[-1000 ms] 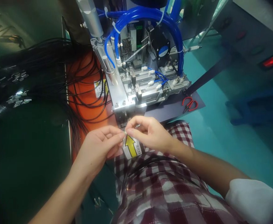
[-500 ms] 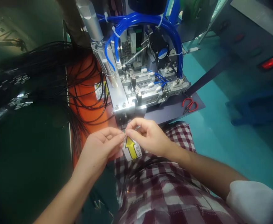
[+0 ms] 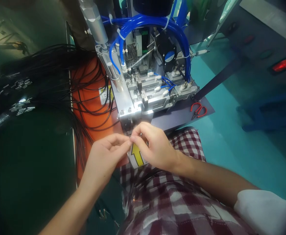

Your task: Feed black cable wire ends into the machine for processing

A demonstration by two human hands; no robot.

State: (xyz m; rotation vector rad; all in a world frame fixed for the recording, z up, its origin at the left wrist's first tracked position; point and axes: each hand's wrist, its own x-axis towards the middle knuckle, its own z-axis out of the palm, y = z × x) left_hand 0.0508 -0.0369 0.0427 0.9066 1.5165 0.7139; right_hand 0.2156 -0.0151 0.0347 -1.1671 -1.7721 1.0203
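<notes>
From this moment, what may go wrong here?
Loose black cables beside the left hand might snag on it. The red-handled pliers lie near the edge of the grey plate and might fall if bumped. The right hand looks close to the metal machine, so a slip might knock it.

Gotta be a factory floor or workshop. There's a metal machine (image 3: 155,101) with fat blue hoses (image 3: 155,20) arching over it, loads of black cables (image 3: 87,125) heaped to its left, red-handled pliers (image 3: 201,112) just right of it and teal floor (image 3: 218,88) beyond those.
</notes>
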